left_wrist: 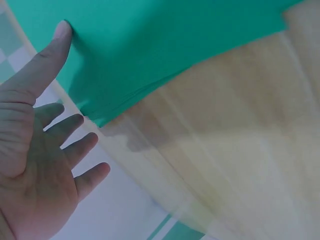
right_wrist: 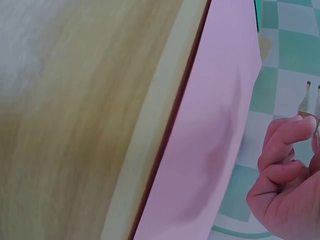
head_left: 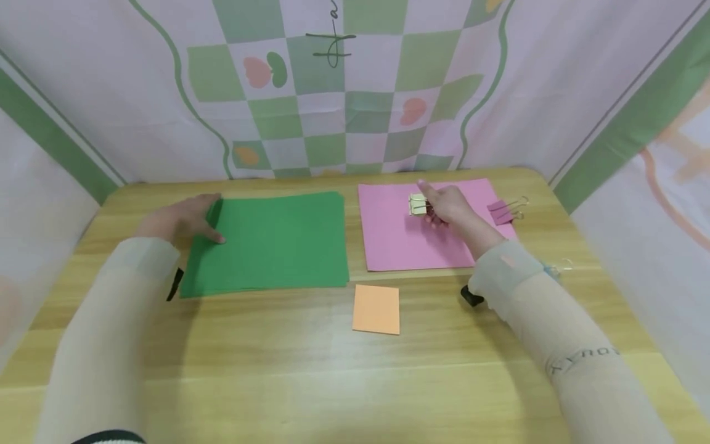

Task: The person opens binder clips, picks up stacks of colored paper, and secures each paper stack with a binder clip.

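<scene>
Above the pink paper stack [head_left: 388, 240], my right hand [head_left: 450, 206] pinches a pale yellow binder clip [head_left: 418, 204] between thumb and curled fingers. In the right wrist view, the clip [right_wrist: 306, 104] shows only in part at the right edge, by the fingertips. At the upper left corner of a green paper stack [head_left: 277, 240], my left hand [head_left: 185, 217] has its fingers spread and holds nothing. From the left wrist view, the thumb lies over the green sheets [left_wrist: 150, 45], while the other fingers extend past the stack's edge. Several sheet edges show slightly fanned there.
A pink binder clip [head_left: 501, 211] sits at the right edge of the pink stack. Partly behind my right sleeve lies a small blue clip [head_left: 551, 270]. An orange sticky note pad [head_left: 376, 309] rests in front of the stacks. A patterned curtain [head_left: 322, 117] hangs behind the table.
</scene>
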Action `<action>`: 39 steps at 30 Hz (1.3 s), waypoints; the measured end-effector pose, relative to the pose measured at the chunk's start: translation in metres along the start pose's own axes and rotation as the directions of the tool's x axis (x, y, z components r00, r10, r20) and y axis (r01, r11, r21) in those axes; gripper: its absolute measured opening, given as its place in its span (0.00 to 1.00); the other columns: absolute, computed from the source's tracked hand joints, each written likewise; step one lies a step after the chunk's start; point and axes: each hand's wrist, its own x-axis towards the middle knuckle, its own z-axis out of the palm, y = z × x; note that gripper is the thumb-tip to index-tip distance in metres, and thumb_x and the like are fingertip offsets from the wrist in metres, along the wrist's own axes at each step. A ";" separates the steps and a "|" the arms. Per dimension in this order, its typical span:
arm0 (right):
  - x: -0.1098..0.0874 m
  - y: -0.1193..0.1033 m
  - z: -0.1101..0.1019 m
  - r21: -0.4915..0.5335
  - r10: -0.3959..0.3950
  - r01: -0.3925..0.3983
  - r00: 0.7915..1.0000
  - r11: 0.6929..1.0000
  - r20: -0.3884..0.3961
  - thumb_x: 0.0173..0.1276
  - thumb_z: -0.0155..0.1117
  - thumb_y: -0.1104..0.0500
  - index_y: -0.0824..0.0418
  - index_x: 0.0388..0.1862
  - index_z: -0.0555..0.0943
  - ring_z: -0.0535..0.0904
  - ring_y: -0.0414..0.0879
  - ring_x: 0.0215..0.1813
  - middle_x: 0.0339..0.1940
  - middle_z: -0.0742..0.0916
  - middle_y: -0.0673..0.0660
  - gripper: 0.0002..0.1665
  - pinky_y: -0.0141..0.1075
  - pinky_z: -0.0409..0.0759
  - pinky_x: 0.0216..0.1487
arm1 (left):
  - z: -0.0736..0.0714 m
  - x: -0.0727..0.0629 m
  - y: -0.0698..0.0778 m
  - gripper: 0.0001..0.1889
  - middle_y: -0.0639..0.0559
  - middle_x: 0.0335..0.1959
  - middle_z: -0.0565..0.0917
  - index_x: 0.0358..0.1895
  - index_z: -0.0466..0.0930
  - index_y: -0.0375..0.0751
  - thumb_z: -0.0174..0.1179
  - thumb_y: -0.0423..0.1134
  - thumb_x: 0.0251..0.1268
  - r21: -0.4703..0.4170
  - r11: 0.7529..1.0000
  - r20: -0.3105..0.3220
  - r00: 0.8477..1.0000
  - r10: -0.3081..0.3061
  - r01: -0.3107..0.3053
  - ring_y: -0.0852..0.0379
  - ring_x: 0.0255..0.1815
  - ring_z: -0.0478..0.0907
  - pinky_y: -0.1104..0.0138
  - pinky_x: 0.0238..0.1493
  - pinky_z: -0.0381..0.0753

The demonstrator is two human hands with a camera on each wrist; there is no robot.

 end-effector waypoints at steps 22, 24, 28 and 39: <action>0.006 -0.001 0.015 -0.026 0.006 -0.005 0.999 1.000 0.031 0.73 0.46 0.29 0.62 0.31 0.77 0.75 0.39 0.16 0.15 0.81 0.50 0.37 0.30 0.74 0.21 | -0.006 -0.003 0.021 0.62 0.20 0.72 0.49 0.74 0.43 0.26 0.74 0.60 0.51 0.178 0.970 0.001 0.986 -0.166 0.163 0.19 0.70 0.52 0.29 0.65 0.60; 0.006 -0.001 0.015 -0.027 0.001 0.000 0.999 1.000 0.033 0.74 0.46 0.30 0.62 0.29 0.77 0.75 0.39 0.15 0.15 0.81 0.50 0.37 0.30 0.73 0.21 | -0.007 -0.004 0.020 0.62 0.19 0.71 0.49 0.74 0.42 0.27 0.74 0.61 0.50 0.174 0.971 0.002 0.985 -0.170 0.167 0.18 0.69 0.53 0.28 0.63 0.62; 0.006 -0.003 0.016 -0.034 0.002 -0.001 0.999 0.999 0.043 0.74 0.45 0.31 0.61 0.27 0.76 0.75 0.39 0.15 0.14 0.80 0.50 0.36 0.30 0.73 0.22 | -0.005 -0.002 0.018 0.62 0.19 0.71 0.46 0.74 0.38 0.27 0.73 0.58 0.53 0.121 0.980 0.015 0.986 -0.164 0.161 0.18 0.70 0.50 0.28 0.64 0.60; 0.005 -0.006 0.023 -0.014 -0.004 0.004 0.998 1.000 0.056 0.75 0.46 0.32 0.60 0.23 0.74 0.74 0.39 0.15 0.12 0.79 0.49 0.36 0.29 0.73 0.22 | -0.005 -0.003 0.019 0.57 0.18 0.69 0.54 0.71 0.42 0.25 0.73 0.54 0.55 0.076 0.987 0.031 0.989 -0.146 0.143 0.21 0.71 0.52 0.31 0.68 0.58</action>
